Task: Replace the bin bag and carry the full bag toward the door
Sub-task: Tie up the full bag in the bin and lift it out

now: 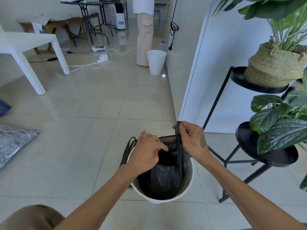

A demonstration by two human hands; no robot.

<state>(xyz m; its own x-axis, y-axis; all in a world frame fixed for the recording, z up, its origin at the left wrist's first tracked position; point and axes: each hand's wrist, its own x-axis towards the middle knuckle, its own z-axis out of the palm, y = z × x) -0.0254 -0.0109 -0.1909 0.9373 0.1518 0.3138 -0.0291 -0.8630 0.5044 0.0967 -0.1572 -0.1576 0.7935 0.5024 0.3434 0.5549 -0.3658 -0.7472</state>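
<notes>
A white round bin (pixel 188 188) stands on the tiled floor right below me, lined with a black bin bag (pixel 164 178). My right hand (pixel 191 140) pinches one bag handle and holds it up above the far right rim. My left hand (pixel 146 151) hovers over the bin's left side with its fingers curled down onto the bag's edge; whether it grips the plastic is unclear. The bag's other handle (pixel 128 146) hangs over the left rim outside the bin.
A black two-tier plant stand (pixel 259 156) with leafy plants stands close on the right. A white wall panel (pixel 207 72) is ahead right. Farther off are a second white bin (pixel 156 62), a standing person (pixel 144 32), floor cables, a white table (pixel 33 47) and a rug (pixel 13 140) at left.
</notes>
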